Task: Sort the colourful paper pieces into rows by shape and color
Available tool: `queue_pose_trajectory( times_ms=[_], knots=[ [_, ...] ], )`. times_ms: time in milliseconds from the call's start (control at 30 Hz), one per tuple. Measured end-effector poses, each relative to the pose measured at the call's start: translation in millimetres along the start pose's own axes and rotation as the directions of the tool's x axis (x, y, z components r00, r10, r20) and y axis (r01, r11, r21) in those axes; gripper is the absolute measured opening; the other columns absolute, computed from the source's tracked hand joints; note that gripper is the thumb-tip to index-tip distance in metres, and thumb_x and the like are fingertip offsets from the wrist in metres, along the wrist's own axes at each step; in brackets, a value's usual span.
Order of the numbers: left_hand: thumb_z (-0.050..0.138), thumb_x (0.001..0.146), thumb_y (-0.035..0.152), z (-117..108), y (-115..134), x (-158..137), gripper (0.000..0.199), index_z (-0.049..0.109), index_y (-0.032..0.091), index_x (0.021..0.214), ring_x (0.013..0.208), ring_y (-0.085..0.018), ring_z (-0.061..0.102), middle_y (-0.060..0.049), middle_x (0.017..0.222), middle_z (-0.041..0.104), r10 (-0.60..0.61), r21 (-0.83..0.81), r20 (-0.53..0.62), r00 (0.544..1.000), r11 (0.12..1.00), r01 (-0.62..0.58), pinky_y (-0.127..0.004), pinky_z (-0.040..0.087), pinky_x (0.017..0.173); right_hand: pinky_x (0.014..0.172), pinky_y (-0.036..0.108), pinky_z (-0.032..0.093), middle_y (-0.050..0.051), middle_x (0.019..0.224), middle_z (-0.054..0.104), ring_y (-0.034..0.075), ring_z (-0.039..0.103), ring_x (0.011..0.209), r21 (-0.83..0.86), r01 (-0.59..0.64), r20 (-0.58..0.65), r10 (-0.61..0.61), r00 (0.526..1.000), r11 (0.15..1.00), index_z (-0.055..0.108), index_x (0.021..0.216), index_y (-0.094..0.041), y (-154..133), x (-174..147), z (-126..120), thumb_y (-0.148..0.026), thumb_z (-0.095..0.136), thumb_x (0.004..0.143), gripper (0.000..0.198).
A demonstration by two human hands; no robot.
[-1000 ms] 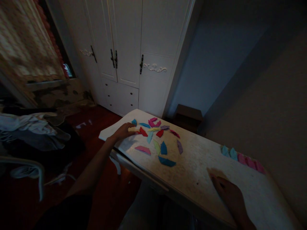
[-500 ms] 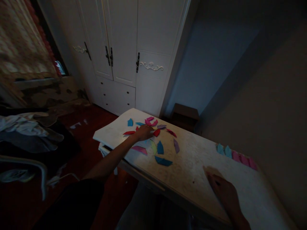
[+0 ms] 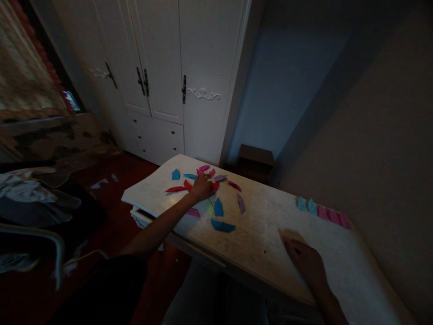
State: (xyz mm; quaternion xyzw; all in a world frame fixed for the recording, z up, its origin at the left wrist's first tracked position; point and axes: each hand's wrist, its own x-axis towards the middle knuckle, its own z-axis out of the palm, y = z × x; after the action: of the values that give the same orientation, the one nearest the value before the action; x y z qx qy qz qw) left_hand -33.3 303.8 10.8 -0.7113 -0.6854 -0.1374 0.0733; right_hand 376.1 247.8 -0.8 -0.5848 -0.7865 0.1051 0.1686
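Left hand low over the counter, a red folded paper piece just to its right; grip hidden, can't tell! Right hand well apart, curled, its grip unclear too.

Dim light around me: the table shows palest, my left hand soft-edged, my sleeve nearly black.

Left arm stretched forward, sleeve dark, forearm bare. Left hand palm down, extended well out from body, grip unclear. Right hand well apart from left, loosely curled; right wrist bare.
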Motion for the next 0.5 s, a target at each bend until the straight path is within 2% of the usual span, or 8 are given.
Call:
queue_pose_trajectory(
  times_ms=[67,167,300,433,500],
  knots=[
    [0.062,0.079,0.038,-3.4,1.3,-2.1,0.03,0.071,0.015,0.096,0.116,-0.032,0.052,-0.015,0.123,0.06,-0.003,-0.108,0.034,0.999,0.994,0.006,-0.044,0.041,0.095,0.063,0.028,0.045,0.004,0.072,0.071,0.021,0.067,0.071,0.008,-0.002,-0.001,0.002,1.0,1.0,0.066,0.065,-0.023,0.9,-0.1,0.9,-0.065,0.027,0.089,0.063],
    [0.062,0.078,0.034,-7.5,1.0,-4.6,0.027,0.069,0.017,0.098,0.096,-0.025,0.063,-0.01,0.101,0.069,0.0,-0.239,0.111,0.994,0.971,0.027,-0.034,0.048,0.082,0.064,0.027,0.044,0.005,0.074,0.071,0.021,0.067,0.073,0.03,0.001,0.0,-0.001,1.0,1.0,0.067,0.067,-0.022,1.7,-0.1,1.6,-0.065,0.028,0.089,0.062],
    [0.063,0.077,0.029,-15.4,4.0,-3.9,0.025,0.069,0.017,0.099,0.084,-0.021,0.065,-0.007,0.093,0.071,0.002,-0.324,0.1,0.995,0.946,0.031,-0.03,0.05,0.072,0.066,0.028,0.043,0.006,0.072,0.07,0.02,0.065,0.071,0.06,0.036,-0.021,-0.035,0.999,0.998,0.065,0.065,-0.022,2.6,0.3,1.1,-0.065,0.024,0.091,0.065],
    [0.068,0.075,0.027,-28.7,29.8,3.3,0.021,0.068,0.015,0.093,0.077,-0.017,0.066,-0.006,0.091,0.071,0.014,-0.521,0.063,0.998,0.853,0.021,-0.026,0.051,0.067,0.062,0.027,0.039,0.005,0.063,0.065,0.017,0.06,0.062,0.092,0.067,-0.031,-0.065,0.997,0.994,0.058,0.059,-0.021,3.8,0.6,0.5,-0.063,0.022,0.093,0.065],
    [0.069,0.075,0.027,-36.4,53.9,7.8,0.022,0.068,0.014,0.092,0.068,-0.014,0.065,-0.005,0.085,0.071,0.014,-0.653,0.079,0.997,0.756,0.041,-0.023,0.049,0.057,0.06,0.027,0.037,0.005,0.061,0.064,0.016,0.058,0.059,0.099,0.081,-0.05,-0.076,0.996,0.992,0.057,0.058,-0.02,4.0,0.6,1.0,-0.061,0.022,0.094,0.065]
  ],
)
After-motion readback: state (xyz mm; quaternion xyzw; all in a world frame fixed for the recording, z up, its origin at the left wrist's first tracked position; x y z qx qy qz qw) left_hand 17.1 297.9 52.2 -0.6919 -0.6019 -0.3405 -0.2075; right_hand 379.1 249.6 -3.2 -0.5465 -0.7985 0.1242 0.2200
